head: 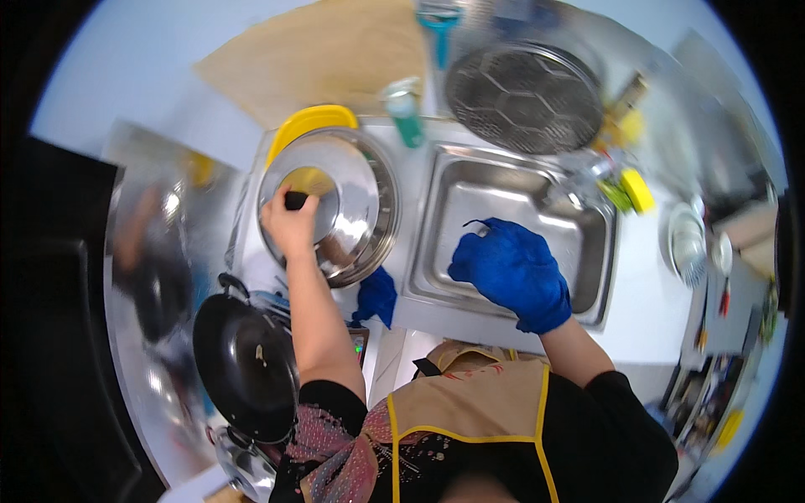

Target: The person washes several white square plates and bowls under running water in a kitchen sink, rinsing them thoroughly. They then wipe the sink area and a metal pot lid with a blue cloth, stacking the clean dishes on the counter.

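Note:
My left hand (292, 220) grips the black knob (295, 200) of a shiny stainless steel lid (355, 204). Beneath the lid, the rim of a round metal vessel (393, 207) shows at the right; its inside is hidden. A blue cloth (506, 267) covers my right hand (563, 336) like a mitt, so the fingers are hidden. That hand is above the stainless steel sink (418, 251). Another piece of blue cloth (376, 298) hangs at the counter's front edge, just below the lid.
A black wok (242, 371) stands left of my forearm. Behind the sink leans a round perforated steamer rack (525, 97). A yellow sponge (637, 190) and a clear plastic bag (569, 192) lie at the sink's right corner. A green bottle (405, 116) stands behind; bowls (685, 236) stand right.

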The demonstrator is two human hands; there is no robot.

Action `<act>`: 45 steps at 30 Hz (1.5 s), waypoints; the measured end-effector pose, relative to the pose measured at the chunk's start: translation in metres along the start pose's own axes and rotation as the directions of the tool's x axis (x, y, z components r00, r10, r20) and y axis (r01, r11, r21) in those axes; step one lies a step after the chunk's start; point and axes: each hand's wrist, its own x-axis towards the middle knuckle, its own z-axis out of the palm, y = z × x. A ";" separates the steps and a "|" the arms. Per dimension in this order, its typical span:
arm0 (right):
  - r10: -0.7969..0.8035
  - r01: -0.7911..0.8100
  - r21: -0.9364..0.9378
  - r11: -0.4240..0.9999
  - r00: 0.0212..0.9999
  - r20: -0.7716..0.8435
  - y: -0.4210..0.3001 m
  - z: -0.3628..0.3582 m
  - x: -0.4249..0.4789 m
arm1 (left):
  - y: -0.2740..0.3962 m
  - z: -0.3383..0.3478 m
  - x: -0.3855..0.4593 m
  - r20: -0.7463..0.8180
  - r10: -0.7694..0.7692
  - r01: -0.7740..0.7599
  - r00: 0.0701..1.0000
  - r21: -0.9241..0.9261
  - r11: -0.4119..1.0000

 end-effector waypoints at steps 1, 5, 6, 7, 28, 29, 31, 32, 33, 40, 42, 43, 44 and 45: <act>0.041 -0.041 0.035 0.999 0.999 -0.013 -0.001 -0.001 -0.012 | 0.018 -0.012 -0.014 0.032 0.041 -0.041 0.999 0.020 0.999; 0.375 -0.298 0.517 0.803 0.926 -0.049 -0.001 -0.005 -0.083 | 0.064 -0.030 -0.072 0.247 0.204 -0.196 0.947 -0.059 0.979; 0.398 -0.296 0.490 0.820 0.910 -0.116 -0.006 -0.011 -0.103 | 0.074 -0.033 -0.090 0.297 0.236 -0.216 0.925 -0.099 0.971; 0.429 -0.263 0.586 0.766 0.889 -0.161 -0.009 -0.017 -0.122 | 0.084 -0.033 -0.108 0.341 0.269 -0.234 0.901 -0.139 0.962; 0.600 -0.899 0.251 0.360 0.017 -0.800 0.084 -0.228 -0.523 | 0.413 0.083 -0.504 0.451 0.887 -0.423 0.097 -0.789 0.447; 0.696 -0.747 0.512 0.424 -0.093 -0.712 0.092 -0.236 -0.538 | 0.424 0.088 -0.513 0.454 0.888 -0.424 0.076 -0.791 0.441; 0.804 -0.237 0.801 0.549 -0.110 -0.584 0.101 -0.250 -0.549 | 0.436 0.101 -0.528 0.447 0.894 -0.426 0.043 -0.801 0.421; 0.793 -0.075 0.805 0.588 -0.140 -0.592 0.106 -0.252 -0.550 | 0.438 0.105 -0.535 0.442 0.896 -0.422 0.041 -0.805 0.416; 0.767 -0.026 0.777 0.629 -0.145 -0.625 0.113 -0.251 -0.551 | 0.443 0.109 -0.541 0.431 0.901 -0.418 0.040 -0.812 0.407; 0.633 -0.120 0.646 0.754 -0.133 -0.763 0.126 -0.193 -0.519 | 0.450 0.122 -0.559 0.481 0.877 -0.393 -0.004 -0.807 0.441; 0.656 -0.205 0.652 0.730 -0.055 -0.753 0.128 -0.161 -0.514 | 0.448 0.127 -0.560 0.508 0.861 -0.413 -0.019 -0.788 0.456; 0.540 -0.349 0.507 0.788 -0.003 -0.842 0.137 -0.147 -0.511 | 0.449 0.128 -0.562 0.518 0.855 -0.419 -0.028 -0.783 0.460; 0.367 -0.543 0.220 0.810 0.178 -0.913 0.140 -0.135 -0.516 | 0.449 0.128 -0.565 0.497 0.867 -0.444 -0.026 -0.783 0.435; 0.422 -0.535 0.216 0.817 0.299 -0.856 0.136 -0.132 -0.508 | 0.446 0.127 -0.566 0.478 0.878 -0.473 -0.022 -0.778 0.412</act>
